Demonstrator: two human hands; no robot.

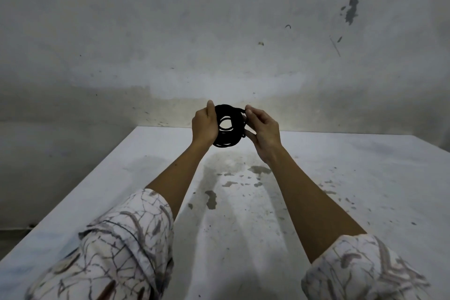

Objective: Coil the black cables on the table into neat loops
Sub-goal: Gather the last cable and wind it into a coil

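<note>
A black cable (pixel 233 137) is wound into a round coil of several loops and is held up in the air above the far part of the white table (pixel 328 190). My left hand (pixel 204 126) grips the coil's left side, with the fingers hidden behind the loops. My right hand (pixel 261 129) pinches the coil's right side between thumb and fingertips. Both arms are stretched forward, with patterned sleeves rolled up near the elbows. No other cable shows on the table.
The table top is stained with grey patches near its middle (pixel 211 198). A bare, scuffed grey wall (pixel 219 31) rises just behind the table's far edge. The table's left edge runs diagonally, with the floor (pixel 14 234) beyond it.
</note>
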